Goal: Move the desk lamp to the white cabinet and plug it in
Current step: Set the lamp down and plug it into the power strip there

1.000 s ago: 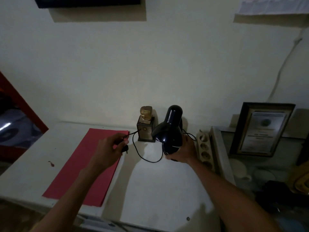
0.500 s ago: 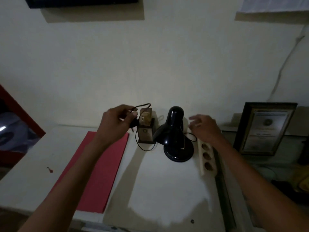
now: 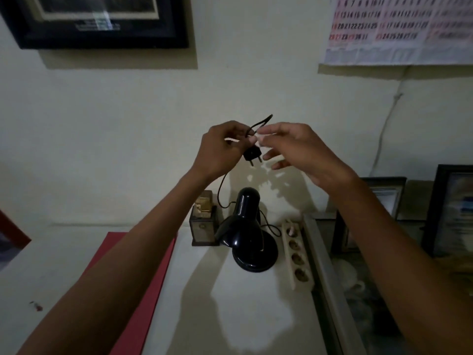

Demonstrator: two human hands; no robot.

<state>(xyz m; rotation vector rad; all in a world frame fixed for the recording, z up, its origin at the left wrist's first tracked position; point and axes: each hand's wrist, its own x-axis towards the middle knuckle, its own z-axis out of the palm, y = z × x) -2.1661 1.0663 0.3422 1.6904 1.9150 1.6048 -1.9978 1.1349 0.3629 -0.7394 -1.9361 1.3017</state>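
black lamp (image 3: 245, 234), red sheet (image 3: 143, 290), white cabinet (image 3: 230, 316)

Two hands (image 3: 222, 149) (image 3: 299, 149), one desk lamp (image 3: 245, 231) — one plug (image 3: 253, 154), one power strip (image 3: 297, 254) — four sockets.

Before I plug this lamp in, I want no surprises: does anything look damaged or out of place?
Nothing looks damaged. The desk lamp stands upright beside the power strip. Its plug hangs from the left hand, both pins apparently straight.

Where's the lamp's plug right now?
The plug hangs from the left hand, raised mid-frame above the black lamp, with the right hand reaching toward it.
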